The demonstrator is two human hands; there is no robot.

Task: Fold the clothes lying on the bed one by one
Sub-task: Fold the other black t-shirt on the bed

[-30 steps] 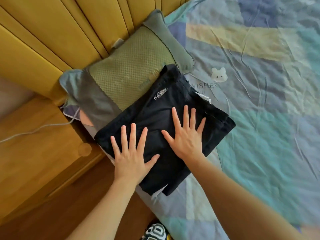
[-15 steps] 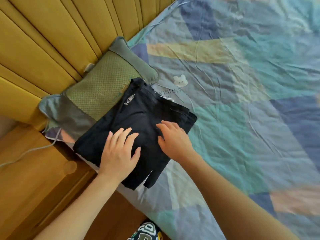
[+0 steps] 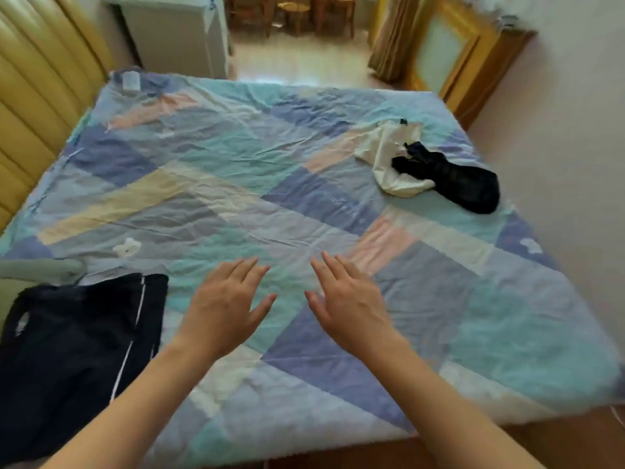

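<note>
A: Item one, the hands. We log the left hand [image 3: 226,301] and the right hand [image 3: 348,301] side by side above the near middle of the bed [image 3: 236,184], palms down, fingers straight and loosely spread, holding nothing. Whether they touch the sheet we cannot tell.

B: Item two, finished work. We record the folded dark garment [image 3: 74,350] at the near left corner of the bed, flat, with thin white piping along it. It lies left of the left hand and apart from it.

A: Item three, work outstanding. We list a crumpled cream garment [image 3: 382,154] at the far right of the bed, with a dark garment [image 3: 463,184] lying partly over its right side, the two touching. Both are well apart from the hands.

B: Item four, surroundings. We note the patchwork sheet in blue, teal, pink and yellow, the yellow padded headboard [image 3: 37,96] along the left, and a grey-green pillow [image 3: 40,270] just beyond the folded garment.
</note>
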